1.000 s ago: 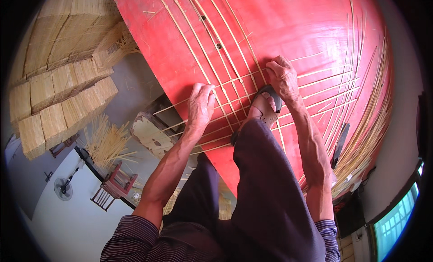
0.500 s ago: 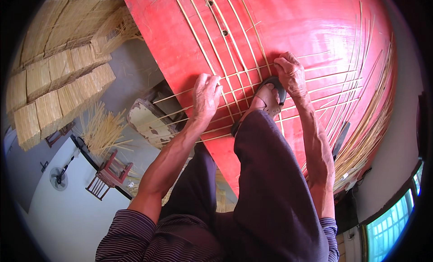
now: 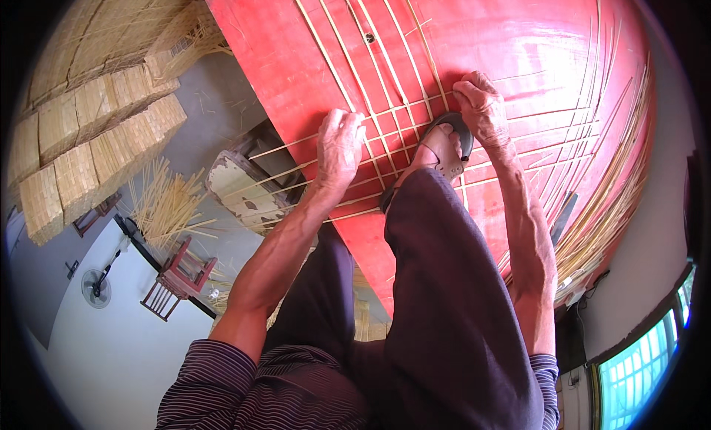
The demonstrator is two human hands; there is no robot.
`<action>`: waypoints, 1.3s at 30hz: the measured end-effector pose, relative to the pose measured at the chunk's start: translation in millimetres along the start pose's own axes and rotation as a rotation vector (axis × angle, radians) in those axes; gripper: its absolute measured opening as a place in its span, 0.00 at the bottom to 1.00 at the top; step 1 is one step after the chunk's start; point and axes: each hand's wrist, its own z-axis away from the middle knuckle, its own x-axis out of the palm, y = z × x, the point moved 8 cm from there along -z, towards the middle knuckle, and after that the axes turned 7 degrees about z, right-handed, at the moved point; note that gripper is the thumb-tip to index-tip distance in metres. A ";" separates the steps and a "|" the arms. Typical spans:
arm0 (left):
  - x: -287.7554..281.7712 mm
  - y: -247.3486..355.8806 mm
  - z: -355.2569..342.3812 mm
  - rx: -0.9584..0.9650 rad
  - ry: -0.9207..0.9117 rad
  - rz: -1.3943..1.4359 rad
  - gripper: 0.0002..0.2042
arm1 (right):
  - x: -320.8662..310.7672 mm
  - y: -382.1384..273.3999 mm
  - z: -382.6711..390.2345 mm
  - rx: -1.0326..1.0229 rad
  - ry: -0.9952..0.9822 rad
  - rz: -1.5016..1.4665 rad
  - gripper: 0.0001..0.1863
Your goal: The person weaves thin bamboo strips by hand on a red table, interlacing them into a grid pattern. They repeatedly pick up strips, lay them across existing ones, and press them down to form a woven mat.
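Observation:
A lattice of crossed pale bamboo strips [image 3: 348, 54] lies on a large red board [image 3: 280, 68]. My left hand [image 3: 338, 145] has curled, closed fingers on a crosswise strip at the left of the lattice. My right hand [image 3: 482, 108] pinches the same row of strips at the right, just beside my sandalled foot [image 3: 438, 151], which rests on the lattice between my two hands. Long upright strips run up from the crossings toward the top of the view; several crosswise strips stick out past the board's left edge.
Stacks of pale bamboo bundles [image 3: 96, 156] stand at the left, with loose strips [image 3: 164, 202] below them. A worn chipped stool [image 3: 244, 189], red chair [image 3: 179, 274] and wall fan [image 3: 96, 284] are in view. A flat blade [image 3: 563, 215] lies beside long strips [image 3: 600, 230] at the right.
The board, my foot and both hands appear higher in the picture than a second ago. Both hands stay closed at the same row of strips, my left hand a little farther right in view.

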 end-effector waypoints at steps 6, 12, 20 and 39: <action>16.6 -36.7 4.5 -0.356 0.009 0.521 0.02 | 2.5 1.9 -0.5 0.027 -0.019 0.028 0.07; 5.2 -9.9 -5.2 -0.129 -0.037 0.111 0.01 | 3.1 3.0 -0.5 0.021 -0.028 0.026 0.07; -4.9 -1.3 -7.1 -0.035 0.014 0.002 0.06 | 0.9 -2.0 -0.5 0.027 0.012 0.028 0.08; 23.9 -6.3 16.9 -0.153 -0.168 0.045 0.15 | 49.9 -44.6 8.3 0.059 -0.295 0.321 0.14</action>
